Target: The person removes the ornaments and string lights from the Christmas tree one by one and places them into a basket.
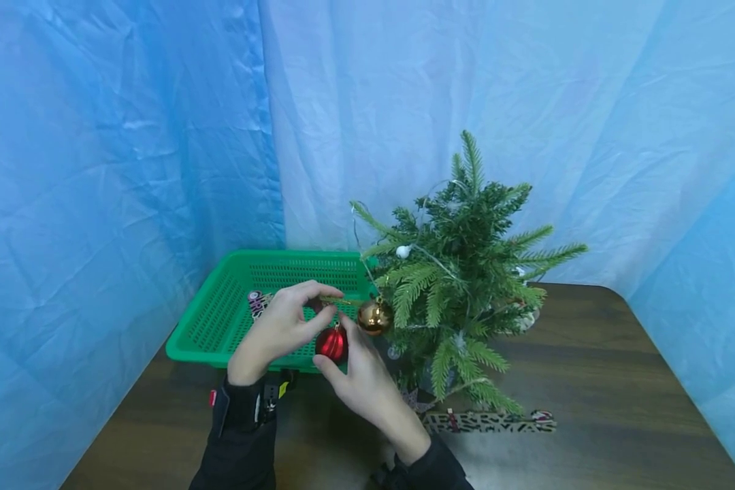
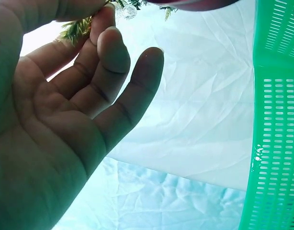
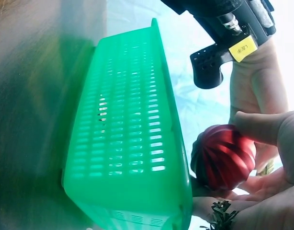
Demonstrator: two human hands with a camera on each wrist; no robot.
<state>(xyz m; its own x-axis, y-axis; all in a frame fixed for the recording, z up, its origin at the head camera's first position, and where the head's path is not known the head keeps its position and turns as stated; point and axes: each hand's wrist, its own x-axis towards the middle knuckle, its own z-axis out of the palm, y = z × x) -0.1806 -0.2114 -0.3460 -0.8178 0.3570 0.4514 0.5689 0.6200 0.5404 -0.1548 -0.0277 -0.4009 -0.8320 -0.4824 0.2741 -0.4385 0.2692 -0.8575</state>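
My right hand [image 1: 367, 374] holds a ridged, shiny red bauble [image 1: 332, 344] between thumb and fingers, in front of the green basket's near right corner. In the right wrist view the red bauble [image 3: 223, 157] sits beside the basket wall, the thumb on its upper side. Just above it, my left hand [image 1: 288, 320] pinches a thin gold strand [image 1: 338, 300] between thumb and forefinger. The strand [image 2: 76, 31] looks bristly in the left wrist view, where the other fingers are loosely bent. A glossy gold bauble [image 1: 375, 317] hangs at the tree's left side, close to my right fingertips.
A small green Christmas tree [image 1: 465, 272] with a wire of lights stands right of the hands. The perforated green basket [image 1: 199, 327] holds a letter-shaped decoration [image 1: 257, 303]. A patterned cut-out strip [image 1: 496, 422] lies on the dark wooden table [image 1: 594, 361] before the tree. Blue curtains surround it.
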